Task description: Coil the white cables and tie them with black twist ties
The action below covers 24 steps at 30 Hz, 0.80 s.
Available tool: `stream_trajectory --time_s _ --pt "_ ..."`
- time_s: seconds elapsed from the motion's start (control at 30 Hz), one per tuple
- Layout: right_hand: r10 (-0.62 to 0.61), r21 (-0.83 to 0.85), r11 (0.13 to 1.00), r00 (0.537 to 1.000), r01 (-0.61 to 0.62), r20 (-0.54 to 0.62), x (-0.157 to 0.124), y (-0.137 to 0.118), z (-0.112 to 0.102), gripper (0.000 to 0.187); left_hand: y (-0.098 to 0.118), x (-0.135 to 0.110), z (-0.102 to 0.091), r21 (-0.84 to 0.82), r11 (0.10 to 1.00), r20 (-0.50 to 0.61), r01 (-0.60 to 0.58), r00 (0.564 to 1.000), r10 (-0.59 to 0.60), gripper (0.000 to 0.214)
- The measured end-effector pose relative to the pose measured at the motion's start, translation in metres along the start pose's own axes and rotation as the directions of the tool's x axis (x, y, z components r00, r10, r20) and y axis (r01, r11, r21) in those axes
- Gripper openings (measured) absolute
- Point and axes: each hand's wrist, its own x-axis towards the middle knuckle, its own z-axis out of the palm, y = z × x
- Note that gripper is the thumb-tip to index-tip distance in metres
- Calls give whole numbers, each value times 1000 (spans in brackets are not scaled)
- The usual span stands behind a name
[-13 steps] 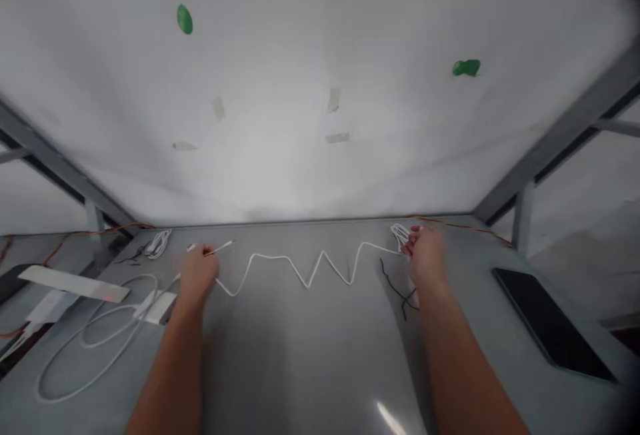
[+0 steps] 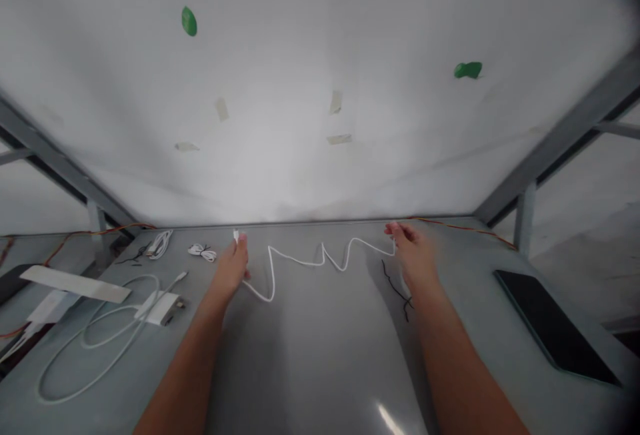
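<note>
Left hand (image 2: 231,268) pinches one plug end; right hand (image 2: 413,253), apparently closed, grips the other; white cable (image 2: 300,262) between them lies kinked, not straight.

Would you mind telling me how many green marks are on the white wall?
2: one green mark at upper left, another green mark at upper right of the white wall. None looks hidden.

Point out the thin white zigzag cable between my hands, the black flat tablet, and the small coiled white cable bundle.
Thin white zigzag cable (image 2: 300,262), head view, on its middle stretch.
Black flat tablet (image 2: 550,325), head view, on the centre of its screen.
Small coiled white cable bundle (image 2: 202,251), head view, on the coil's middle.
</note>
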Motion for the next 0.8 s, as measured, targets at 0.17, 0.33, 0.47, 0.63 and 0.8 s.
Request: stream_trajectory --time_s 0.17,0.33,0.47,0.63,0.8 --pt "3 -80 997 997 3 81 -6 -2 4 48 8 -12 8 1 999 -36 -46 998 46 36" --pt "74 -36 997 982 -69 175 -10 2 10 48 14 -18 13 -246 962 -101 -114 991 92 55" --pt "53 -64 997 977 -41 205 -9 6 9 46 16 -16 9 -132 984 -161 -122 982 100 50" --pt "4 -80 997 989 8 147 -7 9 8 39 17 -12 1 73 975 -161 -211 962 220 47" --pt "2 -67 998 992 6 126 -8 9 10 35 18 -12 0 183 952 -34 -245 966 255 46"
